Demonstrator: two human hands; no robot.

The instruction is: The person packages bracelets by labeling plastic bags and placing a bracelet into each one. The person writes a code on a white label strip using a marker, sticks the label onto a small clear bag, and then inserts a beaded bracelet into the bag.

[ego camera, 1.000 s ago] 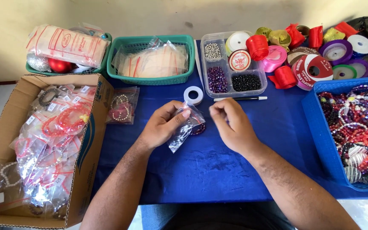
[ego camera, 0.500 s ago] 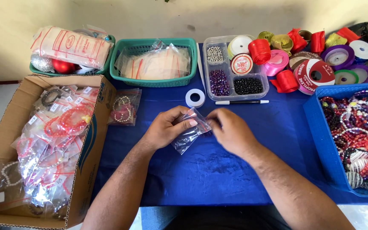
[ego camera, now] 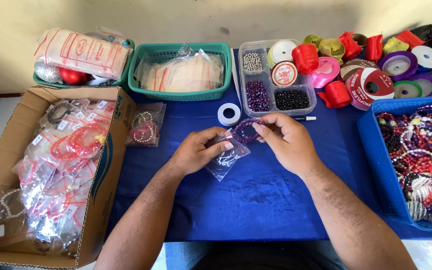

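Head view: since 0.5 s ago the right hand (ego camera: 286,142) has lifted a purple bead bracelet (ego camera: 246,129) off the blue tablecloth (ego camera: 256,195), fingers pinched on it, at the mouth of the small clear zip bag (ego camera: 226,156) that the left hand (ego camera: 196,150) grips between thumb and fingers, so bagging looks about to begin. At 12 o'clock of the hands a clear 4-compartment box (ego camera: 276,77) holds silver, purple and black beads plus thread spools; at 3 o'clock a blue basket (ego camera: 371,150) holds loose bracelets, and at 9 o'clock a cardboard box (ego camera: 108,165) holds bagged ones.
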